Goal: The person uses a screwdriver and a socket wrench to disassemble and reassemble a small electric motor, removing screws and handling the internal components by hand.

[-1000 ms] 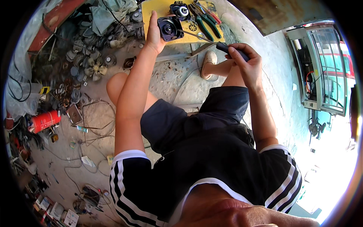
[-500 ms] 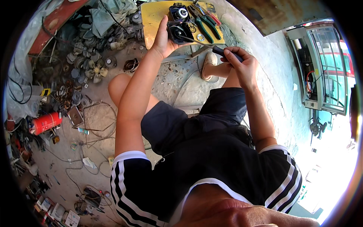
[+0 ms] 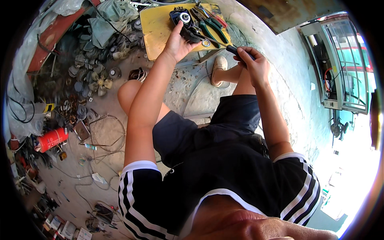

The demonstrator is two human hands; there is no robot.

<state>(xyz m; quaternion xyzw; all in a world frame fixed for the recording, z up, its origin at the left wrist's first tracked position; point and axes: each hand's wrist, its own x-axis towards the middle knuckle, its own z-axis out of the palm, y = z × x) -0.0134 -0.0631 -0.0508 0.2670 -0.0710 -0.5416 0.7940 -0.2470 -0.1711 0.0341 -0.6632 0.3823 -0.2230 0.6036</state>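
Note:
My left hand (image 3: 179,47) is closed around the lower edge of a black casing (image 3: 193,37), held tilted over the near edge of a yellow board (image 3: 154,30). My right hand (image 3: 255,62) grips the dark handle of a screwdriver (image 3: 233,49). Its thin shaft points left toward the casing; whether the tip touches the casing I cannot tell. Just behind the casing sits a dark motor part with a white round piece (image 3: 185,17). Green-handled pliers (image 3: 215,29) and a red-handled tool (image 3: 221,21) lie to the right, with a metal ring (image 3: 205,43) nearer to me.
Piled motor parts, including a fan wheel (image 3: 101,83), cover the floor at left. A red cylinder (image 3: 53,140) lies farther down. Cables (image 3: 106,154) trail across the floor. At right stands a glass-fronted metal cabinet (image 3: 346,64); a rusty panel (image 3: 286,14) juts in above.
My left hand has turned the casing, so its hollow side no longer faces up. The screwdriver in my right hand has shifted slightly left. The whole view has moved a little.

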